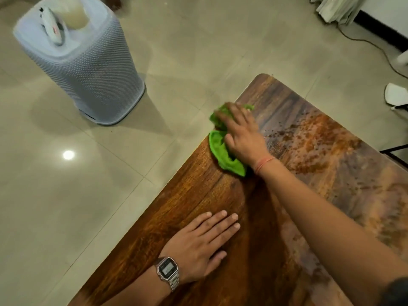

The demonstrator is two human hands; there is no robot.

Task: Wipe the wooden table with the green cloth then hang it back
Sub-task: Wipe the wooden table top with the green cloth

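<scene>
The wooden table (220, 195) runs from the bottom of the view up to a rounded far corner. A bunched green cloth (220, 151) lies at the table's left edge, partly over it. My right hand (240, 133) presses flat on top of the cloth, fingers blurred, and hides its middle. My left hand (205, 241), with a metal wristwatch, rests palm down on the bare wood near me, fingers spread, holding nothing. Brown specks and a reddish smear (313, 138) cover the wood to the right of the cloth.
A grey perforated laundry basket (88, 67) stands on the tiled floor to the far left. A cable (375, 47) and curtain (335, 7) are at the far right, with a white object (395, 93) and dark frame (395, 151) beside the table's right side.
</scene>
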